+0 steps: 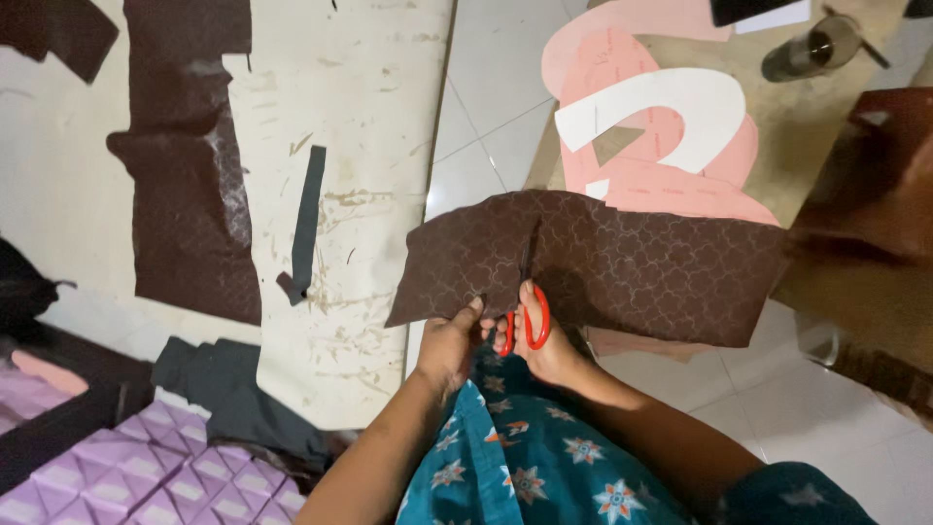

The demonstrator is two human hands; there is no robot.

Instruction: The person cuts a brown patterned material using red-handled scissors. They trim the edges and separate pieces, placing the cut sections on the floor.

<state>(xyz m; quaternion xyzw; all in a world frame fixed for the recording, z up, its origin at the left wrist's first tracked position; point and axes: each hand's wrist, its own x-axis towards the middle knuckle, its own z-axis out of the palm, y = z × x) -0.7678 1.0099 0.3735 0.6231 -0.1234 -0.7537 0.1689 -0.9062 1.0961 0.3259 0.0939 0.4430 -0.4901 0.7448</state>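
Observation:
A brown patterned sheet (632, 267) is held up over the floor in front of me. My left hand (449, 345) pinches its lower edge near the left. My right hand (549, 350) grips red-handled scissors (530, 311), thumb through one loop. The blades point up into the sheet, where a cut runs from the lower edge. My teal flowered clothing (515, 457) lies below both hands.
A cream board (369, 146) on the left carries a large brown patterned piece (190, 185) and a dark strip (306, 224). Pink and white curved cutouts (661, 126) lie at the back right beside a bottle (812, 51). Purple tufted padding (146, 467) fills the lower left.

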